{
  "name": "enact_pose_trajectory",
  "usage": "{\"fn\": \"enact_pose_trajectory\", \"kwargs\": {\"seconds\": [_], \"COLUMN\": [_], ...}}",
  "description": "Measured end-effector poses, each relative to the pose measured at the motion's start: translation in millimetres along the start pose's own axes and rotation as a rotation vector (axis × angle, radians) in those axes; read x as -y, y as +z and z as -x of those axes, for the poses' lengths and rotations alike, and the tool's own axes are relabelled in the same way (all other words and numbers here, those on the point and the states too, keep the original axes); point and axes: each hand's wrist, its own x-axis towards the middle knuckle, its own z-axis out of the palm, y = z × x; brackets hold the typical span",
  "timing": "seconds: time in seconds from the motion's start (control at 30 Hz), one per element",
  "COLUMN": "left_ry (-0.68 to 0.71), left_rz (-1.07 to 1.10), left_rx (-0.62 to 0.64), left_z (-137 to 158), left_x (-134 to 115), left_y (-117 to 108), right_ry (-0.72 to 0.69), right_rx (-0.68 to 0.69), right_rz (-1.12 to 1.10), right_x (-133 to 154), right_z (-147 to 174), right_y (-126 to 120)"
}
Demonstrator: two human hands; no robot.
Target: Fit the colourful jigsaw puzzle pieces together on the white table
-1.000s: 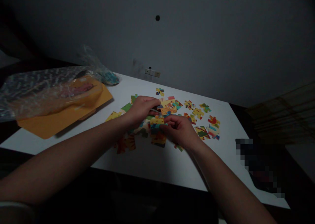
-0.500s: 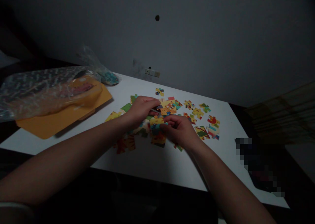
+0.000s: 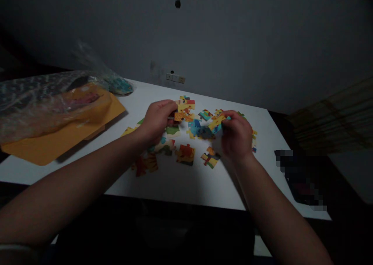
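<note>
My left hand [image 3: 159,117] is closed, thumb and fingers pinching the edge of a yellow and orange spotted puzzle piece [image 3: 183,116]. Held up above the table, a yellow and blue puzzle piece [image 3: 216,124] is gripped between the thumb and fingers of my right hand [image 3: 237,135]. Between the hands lies a blue and yellow puzzle piece [image 3: 194,128]. Nearer me rest an orange puzzle piece [image 3: 185,154] and a multicoloured puzzle piece [image 3: 210,158]. Several other pieces lie around and partly under both hands.
On the left of the white table [image 3: 175,187] lies an orange-yellow envelope [image 3: 67,136] under clear plastic wrap [image 3: 43,98]. A plastic bag with blue contents [image 3: 121,86] stands behind it. A dark, pixelated object [image 3: 300,179] lies at the right edge. Wall sockets [image 3: 175,77] are behind.
My right hand has moved right and lifted the yellow and blue piece away from the middle, uncovering pieces beneath. My left hand stays at the spotted piece. The view has shifted slightly.
</note>
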Motion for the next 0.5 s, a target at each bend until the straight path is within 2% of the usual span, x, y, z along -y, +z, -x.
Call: {"fn": "enact_pose_trajectory", "kwargs": {"seconds": [0.07,0.1,0.17,0.23,0.3,0.37,0.5], "left_ry": [0.021,0.018,0.001,-0.014,-0.019,-0.017,0.0], "left_rz": [0.003,-0.002,-0.028,-0.061,-0.089,-0.112,-0.161], "left_rx": [-0.004,-0.006,-0.011,-0.01,0.002,0.014,0.04], "left_z": [-1,-1,-2,-2,-1,-1,-1], "left_x": [-1,-1,0,2,4,5,6], "left_y": [0,0,1,2,3,3,1], "right_ry": [-0.075,-0.091,-0.111,-0.118,-0.12,-0.135,-0.161], "right_rx": [-0.079,-0.054,0.086,0.29,0.435,0.484,0.486], "right_rz": [0.078,0.176,0.424,0.642,0.776,0.821,0.774], "right_x": [4,5,7,7,5,4,8], "right_z": [-10,-13,-15,-13,-10,-9,-14], "right_y": [-12,-17,-25,-28,-26,-24,-29]}}
